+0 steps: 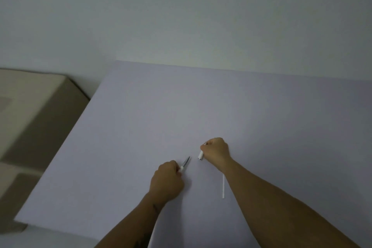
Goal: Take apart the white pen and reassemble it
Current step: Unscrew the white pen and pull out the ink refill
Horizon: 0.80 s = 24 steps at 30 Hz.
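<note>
Two bare forearms, no sleeves, dark tattoo mark (155,207) on left forearm

Lilac table (261,110); white refill (223,186)

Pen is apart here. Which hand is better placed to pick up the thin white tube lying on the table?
Probably the right hand: the thin white tube lies beside its forearm. But it grips a white pen piece; the left hand holds the tip piece.

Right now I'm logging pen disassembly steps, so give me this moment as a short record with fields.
Left hand: grip closed on tapered pen tip piece
Right hand: grip closed on white pen barrel
Loose part: thin white refill tube lying on table beside right forearm
Pen state: apart, pieces not touching
</note>
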### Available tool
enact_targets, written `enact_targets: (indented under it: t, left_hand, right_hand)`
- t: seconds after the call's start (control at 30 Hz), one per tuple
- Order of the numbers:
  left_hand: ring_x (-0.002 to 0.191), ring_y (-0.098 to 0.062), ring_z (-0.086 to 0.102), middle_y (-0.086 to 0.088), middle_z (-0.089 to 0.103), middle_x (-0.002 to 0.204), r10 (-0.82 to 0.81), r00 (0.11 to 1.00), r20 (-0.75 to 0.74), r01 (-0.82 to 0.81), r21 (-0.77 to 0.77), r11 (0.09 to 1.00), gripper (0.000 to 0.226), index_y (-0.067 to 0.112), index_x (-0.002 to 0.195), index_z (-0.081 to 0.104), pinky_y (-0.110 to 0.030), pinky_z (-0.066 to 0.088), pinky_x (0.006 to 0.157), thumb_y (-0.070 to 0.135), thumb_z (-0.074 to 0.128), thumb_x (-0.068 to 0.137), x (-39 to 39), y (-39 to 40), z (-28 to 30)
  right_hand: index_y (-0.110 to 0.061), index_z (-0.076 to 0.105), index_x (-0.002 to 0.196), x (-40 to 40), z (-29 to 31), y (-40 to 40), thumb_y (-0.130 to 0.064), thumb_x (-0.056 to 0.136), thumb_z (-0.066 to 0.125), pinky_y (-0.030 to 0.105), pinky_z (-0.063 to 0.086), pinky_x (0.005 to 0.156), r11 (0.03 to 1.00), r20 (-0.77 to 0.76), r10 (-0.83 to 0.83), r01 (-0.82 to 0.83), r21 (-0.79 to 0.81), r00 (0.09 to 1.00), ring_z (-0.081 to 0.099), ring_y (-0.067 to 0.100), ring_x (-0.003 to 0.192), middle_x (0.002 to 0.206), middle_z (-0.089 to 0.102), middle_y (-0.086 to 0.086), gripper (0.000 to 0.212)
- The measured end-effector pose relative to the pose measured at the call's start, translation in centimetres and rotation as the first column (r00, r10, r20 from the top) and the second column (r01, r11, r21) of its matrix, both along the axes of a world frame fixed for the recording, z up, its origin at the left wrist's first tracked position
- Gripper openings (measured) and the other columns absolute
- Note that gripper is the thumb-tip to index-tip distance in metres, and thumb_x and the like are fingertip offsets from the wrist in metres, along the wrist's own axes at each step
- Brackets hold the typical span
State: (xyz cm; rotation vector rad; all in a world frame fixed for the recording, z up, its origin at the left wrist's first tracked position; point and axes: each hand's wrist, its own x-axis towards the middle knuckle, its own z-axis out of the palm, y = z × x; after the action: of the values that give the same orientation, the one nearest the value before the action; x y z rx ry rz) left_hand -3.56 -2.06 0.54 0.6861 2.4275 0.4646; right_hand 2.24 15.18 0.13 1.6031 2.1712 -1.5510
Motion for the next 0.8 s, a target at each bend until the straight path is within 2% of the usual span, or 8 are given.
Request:
enact_targets:
  t: [0.03, 0.1, 0.17, 0.27, 0.47, 0.57, 0.67, 0.8]
  left_hand:
    - [0.08, -0.02, 0.059, -0.003, 0.063, 0.093, 0.015, 1.0, -0.001, -0.015, 0.009, 1.0, 0.008, 0.019, 0.086, 0.057, -0.031, 0.049, 0.068, 0.022, 0.05, 0.089, 0.0, -0.2, 0.0]
    - [0.077, -0.02, 0.059, -0.002, 0.063, 0.09, 0.058, 0.998, 0.0, -0.058, 0.038, 0.998, 0.009, 0.018, 0.086, 0.058, -0.03, 0.048, 0.066, 0.02, 0.05, 0.089, -0.1, -0.5, 0.0]
    - [0.073, -0.016, 0.056, 0.0, 0.062, 0.087, 0.099, 0.995, 0.009, -0.099, 0.072, 0.993, 0.009, 0.02, 0.084, 0.057, -0.027, 0.044, 0.062, 0.019, 0.05, 0.089, -0.3, -0.7, 0.1]
    - [0.072, -0.016, 0.057, 0.0, 0.062, 0.086, 0.131, 0.991, 0.031, -0.133, 0.091, 0.987, 0.009, 0.021, 0.084, 0.056, -0.028, 0.043, 0.062, 0.019, 0.049, 0.09, -0.5, -0.8, 0.1]
    - [0.071, -0.02, 0.058, -0.001, 0.063, 0.083, 0.143, 0.987, 0.072, -0.151, 0.122, 0.981, 0.007, 0.022, 0.084, 0.056, -0.03, 0.046, 0.062, 0.02, 0.05, 0.088, -0.7, -0.6, 0.4]
    - [0.064, -0.013, 0.054, 0.004, 0.06, 0.074, 0.138, 0.989, 0.045, -0.144, 0.178, 0.973, 0.012, 0.023, 0.078, 0.052, -0.028, 0.041, 0.054, 0.017, 0.053, 0.088, -0.6, 0.1, 0.8]
    - [0.069, -0.018, 0.055, 0.002, 0.06, 0.077, 0.074, 0.994, -0.08, -0.056, 0.211, 0.976, 0.012, 0.02, 0.079, 0.052, -0.033, 0.047, 0.06, 0.011, 0.052, 0.086, -0.4, 0.8, 1.6]
    - [0.077, -0.02, 0.053, 0.004, 0.061, 0.084, -0.125, 0.934, -0.336, 0.196, 0.185, 0.963, 0.011, 0.022, 0.087, 0.056, -0.034, 0.046, 0.071, 0.011, 0.055, 0.084, -0.4, 1.2, 2.3]
  right_hand:
    - [-0.015, 0.057, 0.052, -0.2, 0.0, -0.2, -0.009, 0.072, 0.059, 0.019, 0.037, 0.045, 0.998, 0.031, 0.038, -0.039, 0.044, 0.999, 0.052, 0.014, 0.047, 0.042, 0.056, -0.01, 0.02]
    - [-0.013, 0.062, 0.076, -0.5, -0.1, -0.6, -0.012, 0.076, 0.06, 0.024, 0.039, 0.055, 0.989, 0.073, 0.086, -0.094, 0.114, 0.994, 0.057, 0.018, 0.064, 0.07, 0.062, -0.004, 0.002]
    - [-0.01, 0.059, 0.092, -0.8, -0.4, -0.7, -0.014, 0.08, 0.059, 0.027, 0.04, 0.062, 0.979, 0.098, 0.113, -0.128, 0.16, 0.989, 0.058, 0.023, 0.078, 0.091, 0.062, 0.003, 0.012]
    - [-0.011, 0.055, 0.094, -1.0, -0.4, -0.7, -0.017, 0.082, 0.059, 0.03, 0.043, 0.067, 0.97, 0.127, 0.147, -0.169, 0.176, 0.981, 0.061, 0.029, 0.089, 0.1, 0.062, 0.008, 0.014]
    - [-0.018, 0.058, 0.099, 0.3, 0.4, -0.1, -0.025, 0.085, 0.056, 0.029, 0.042, 0.071, 0.962, 0.13, 0.167, -0.19, 0.194, 0.977, 0.059, 0.024, 0.089, 0.095, 0.056, -0.001, 0.016]
    - [-0.018, 0.07, 0.092, 1.3, 1.3, -0.4, -0.018, 0.084, 0.059, 0.025, 0.046, 0.067, 0.992, -0.024, 0.124, -0.124, 0.008, 0.992, 0.063, 0.017, 0.079, 0.088, 0.067, -0.001, 0.013]
    - [-0.01, 0.073, 0.093, 2.1, 2.9, -1.0, -0.023, 0.088, 0.057, 0.023, 0.04, 0.052, 0.957, -0.104, 0.089, -0.114, -0.268, 0.991, 0.058, 0.013, 0.055, 0.077, 0.071, 0.005, 0.021]
    - [-0.013, 0.074, 0.086, 3.1, 4.3, -1.1, -0.037, 0.092, 0.046, 0.026, 0.042, 0.057, 0.937, -0.041, 0.183, -0.187, -0.294, 0.982, 0.059, 0.015, 0.06, 0.076, 0.073, 0.003, 0.038]
